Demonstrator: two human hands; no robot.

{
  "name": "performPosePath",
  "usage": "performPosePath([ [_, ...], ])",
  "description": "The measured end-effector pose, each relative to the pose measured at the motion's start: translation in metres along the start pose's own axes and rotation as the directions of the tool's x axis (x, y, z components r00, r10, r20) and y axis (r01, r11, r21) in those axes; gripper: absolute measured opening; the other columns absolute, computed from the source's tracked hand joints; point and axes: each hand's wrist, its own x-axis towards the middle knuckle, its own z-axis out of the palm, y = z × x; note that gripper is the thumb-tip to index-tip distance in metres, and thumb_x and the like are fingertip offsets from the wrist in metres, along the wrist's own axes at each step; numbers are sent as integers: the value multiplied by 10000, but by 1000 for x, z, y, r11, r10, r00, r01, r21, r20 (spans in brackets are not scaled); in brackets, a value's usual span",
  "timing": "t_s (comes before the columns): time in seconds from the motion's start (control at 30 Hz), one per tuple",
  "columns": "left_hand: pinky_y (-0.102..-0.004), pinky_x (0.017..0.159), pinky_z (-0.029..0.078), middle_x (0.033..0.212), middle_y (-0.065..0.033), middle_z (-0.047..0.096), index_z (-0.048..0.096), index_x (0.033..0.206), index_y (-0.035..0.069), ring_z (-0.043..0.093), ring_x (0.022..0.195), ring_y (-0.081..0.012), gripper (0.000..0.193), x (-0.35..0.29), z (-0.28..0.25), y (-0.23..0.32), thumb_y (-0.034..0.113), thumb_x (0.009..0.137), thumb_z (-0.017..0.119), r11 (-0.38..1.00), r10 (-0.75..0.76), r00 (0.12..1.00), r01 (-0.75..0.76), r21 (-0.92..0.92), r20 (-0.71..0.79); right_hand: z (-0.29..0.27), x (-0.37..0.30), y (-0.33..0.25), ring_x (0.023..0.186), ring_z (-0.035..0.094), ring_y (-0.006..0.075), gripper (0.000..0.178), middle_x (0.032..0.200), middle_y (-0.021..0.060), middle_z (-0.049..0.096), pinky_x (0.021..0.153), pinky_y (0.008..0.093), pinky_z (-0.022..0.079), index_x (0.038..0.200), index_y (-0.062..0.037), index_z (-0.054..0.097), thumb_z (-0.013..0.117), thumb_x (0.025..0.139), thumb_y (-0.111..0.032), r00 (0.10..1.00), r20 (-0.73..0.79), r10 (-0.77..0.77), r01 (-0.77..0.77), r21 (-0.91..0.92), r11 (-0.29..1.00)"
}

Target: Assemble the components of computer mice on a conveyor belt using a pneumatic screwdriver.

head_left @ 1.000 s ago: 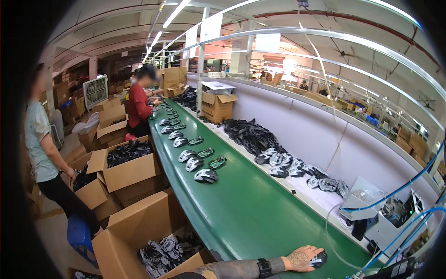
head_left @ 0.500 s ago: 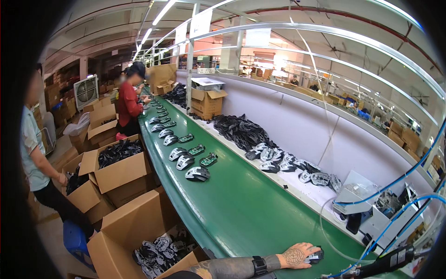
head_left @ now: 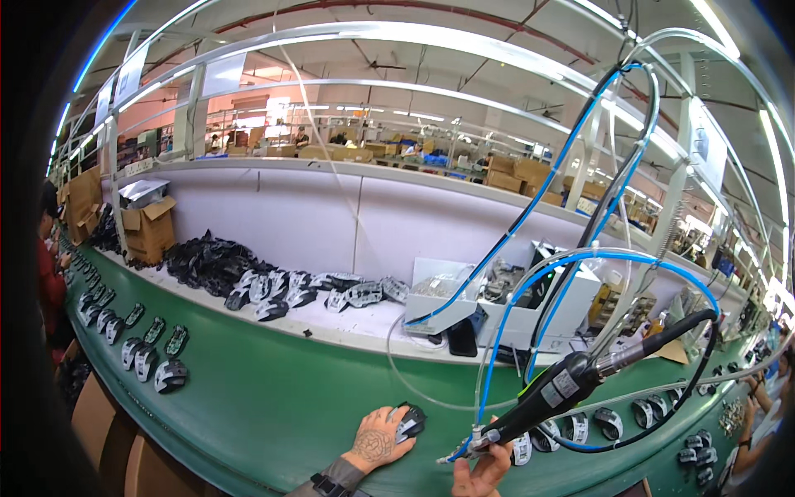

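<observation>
My left hand (head_left: 381, 439) is closed over a black and grey computer mouse (head_left: 411, 422) on the green belt (head_left: 281, 398). Just to the right, the fingers of my right hand (head_left: 484, 474) grip the lower end of a black power screwdriver (head_left: 555, 389). The tool lies slanted, its tip end low beside the mouse and its back end up to the right. A blue hose (head_left: 592, 255) and a clear tube loop around it. I cannot tell whether the tip touches anything.
Mouse shells (head_left: 171, 375) and green circuit boards (head_left: 176, 340) line the belt at left; more mice (head_left: 607, 422) sit at right. Behind are black parts (head_left: 211, 261), grey-black shells (head_left: 269, 286), a white bin (head_left: 443, 294) and a phone (head_left: 462, 338). A co-worker's arm (head_left: 749, 431) is far right.
My view has swung to the right. My right hand and the whole screwdriver have come into sight; the left hand remains on the mouse.
</observation>
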Motion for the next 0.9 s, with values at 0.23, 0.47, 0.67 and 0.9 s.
performPosePath([
  [0.23,-456,885,426,1147,-175,531,465,1242,88,508,1031,-383,645,-18,-4,9,275,675,709,992,104,984,-114,-57,-147,4,10,-42,992,498,341,506,1134,236,469,872,430,423,1172,-28,391,642,733,-20,995,63,-75,90,-286,954],
  [0.47,-455,828,448,1065,-178,552,481,1237,97,528,982,-376,613,-15,4,6,295,699,696,988,130,988,-136,-67,-83,8,13,-35,1052,520,340,495,1244,228,415,821,398,472,1195,-47,454,686,758,-67,991,42,-127,131,-92,987],
  [0.67,-461,828,438,1072,-194,536,454,1267,80,517,969,-394,633,-6,3,9,304,723,687,990,114,993,-117,-80,-31,4,14,-26,994,535,305,550,1257,228,391,746,338,486,1239,-71,421,660,748,-2,995,58,-78,80,-36,996],
  [0.9,-461,841,426,1082,-212,529,451,1263,60,501,992,-400,610,-6,2,5,288,743,675,976,181,983,-181,-125,-12,0,30,-43,1084,488,344,527,1259,229,403,851,395,448,1225,-62,436,652,748,-1,993,84,-84,88,-46,995],
])
